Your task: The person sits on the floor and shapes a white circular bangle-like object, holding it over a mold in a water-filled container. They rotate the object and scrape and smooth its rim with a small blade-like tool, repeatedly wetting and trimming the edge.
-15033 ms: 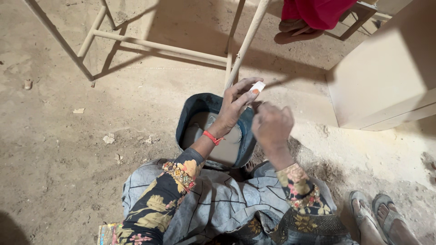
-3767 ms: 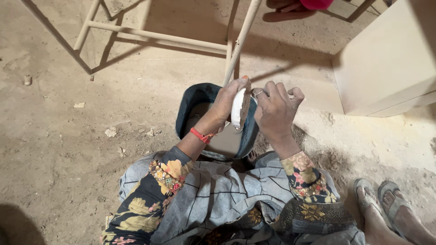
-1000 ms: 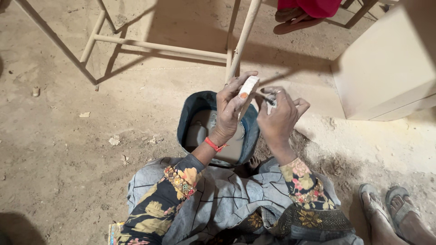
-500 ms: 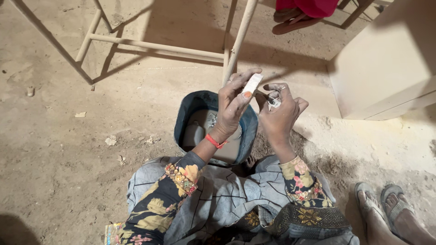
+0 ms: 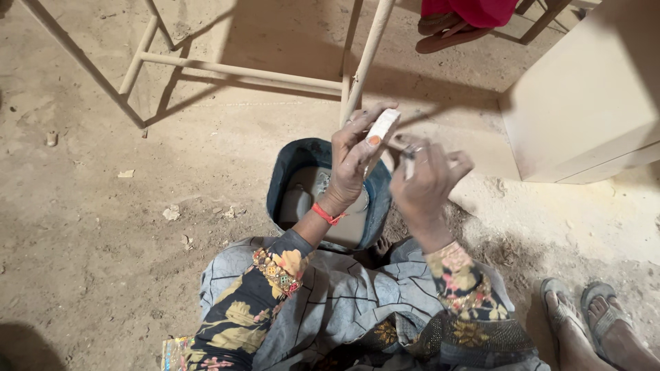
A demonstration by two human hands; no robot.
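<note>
From the head camera, the left hand [image 5: 354, 154] is pinching a small white piece with an orange patch [image 5: 380, 128] above a blue bucket [image 5: 285, 172] on the dusty floor [image 5: 103, 227]; the right hand [image 5: 426, 182] is curling around a thin metal tool [image 5: 407, 152] just beside it. The piece looks light, stiff and perhaps brittle, best taken by its long edges; no readable label is showing, only that orange mark near its lower end.

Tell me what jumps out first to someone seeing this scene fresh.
At centre, the left hand holds up a small white piece while the right hand works close beside it with something small I cannot make out. Just below them a blue basin sits on the dusty ground. Another person's sandalled feet show at the lower right corner.
</note>
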